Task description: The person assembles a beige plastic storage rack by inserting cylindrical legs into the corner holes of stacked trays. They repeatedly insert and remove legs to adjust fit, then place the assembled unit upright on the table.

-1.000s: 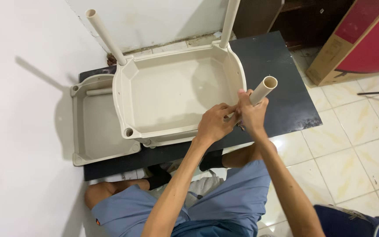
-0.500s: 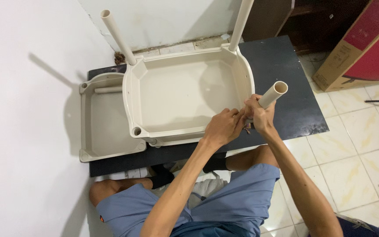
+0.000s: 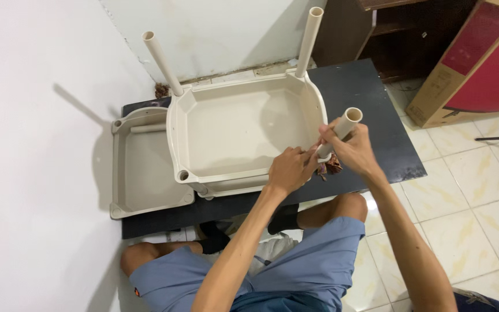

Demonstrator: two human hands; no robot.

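Observation:
A cream plastic tray [image 3: 241, 130] lies upside-down on a black board [image 3: 371, 127], with two cream tubes [image 3: 163, 62] standing up from its far corners. My right hand [image 3: 353, 150] is closed around a third cream tube [image 3: 342, 128], which slants up and right from the tray's near right corner. My left hand [image 3: 287, 169] grips the tray's rim at that same corner, its fingers touching the tube's lower end. A small brown thing [image 3: 330, 167] shows just under my right hand.
A second cream tray [image 3: 145, 173] with a loose tube in it lies at the left, partly under the first. White walls stand at left and behind. A red and brown cardboard box [image 3: 480, 63] and dark furniture stand at the back right. Tiled floor lies to the right.
The tube in my right hand has tilted a little more upright and my right hand has slid up along it. The view has shifted slightly, showing more of the far tubes.

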